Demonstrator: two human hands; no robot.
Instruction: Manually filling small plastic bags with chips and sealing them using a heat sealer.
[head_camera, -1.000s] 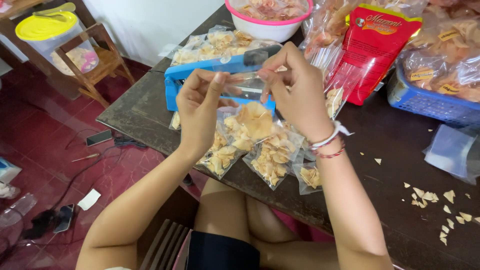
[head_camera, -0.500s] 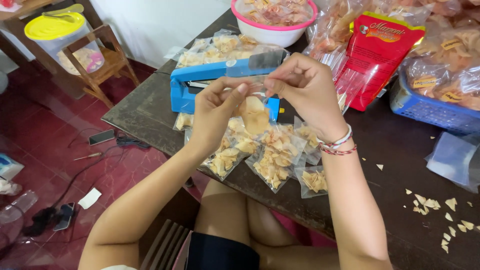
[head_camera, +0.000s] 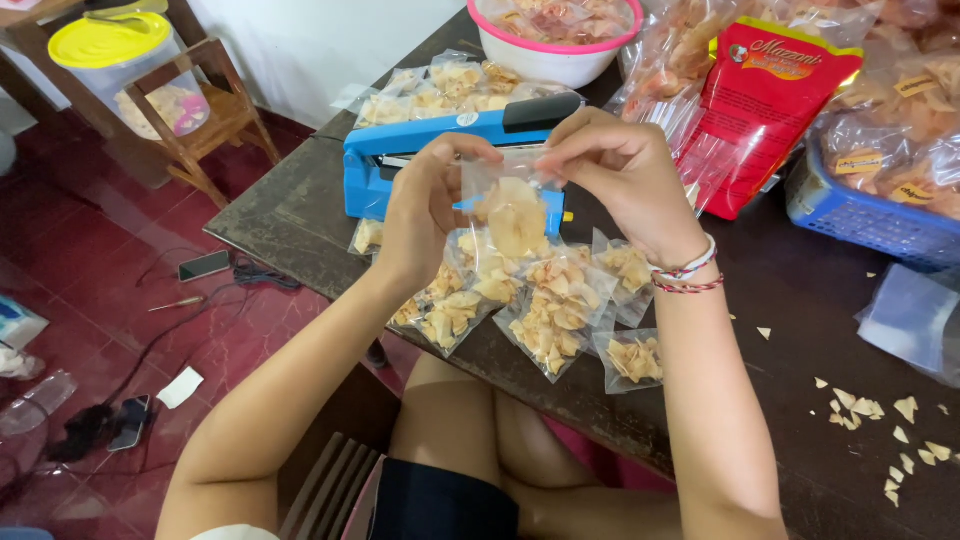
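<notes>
1. Lifted a bit higher than half a second ago: the small clear bag of chips (head_camera: 512, 212), now right in front of the blue heat sealer (head_camera: 452, 150).
2. Moved closer together since then, both hands, with the bag top pulled flat between them.
3. Same as before: the sealed chip bags (head_camera: 545, 310) lying in a bunch at the near table edge.
4. At far left, a red tiled floor (head_camera: 70, 250) with a phone (head_camera: 204, 265), a dark cord and a white scrap of paper.
5. Up in the left corner, a clear tub with a yellow lid (head_camera: 105, 45) beside a small wooden stool (head_camera: 215, 125).
6. In the middle, a dark wooden table (head_camera: 290, 210), worn and scratched.
7. Behind the sealer, more flat bags of chips and a white bowl with a pink rim (head_camera: 555, 55).
8. Farther right, a red snack pouch (head_camera: 765, 110), then a blue basket (head_camera: 860, 220) full of bagged snacks.
9. At far right on the table, loose chip crumbs (head_camera: 880, 420) and an empty clear bag.
10. Left hand (head_camera: 425, 205) closed, pinching the left top corner of the small bag with thumb and fingertips.
11. Right hand (head_camera: 620, 170) closed too, pinching the right top corner of that bag.
12. Bag hanging down between the two hands, up in the air, just above the sealed bags, with a few pale round chips inside.
</notes>
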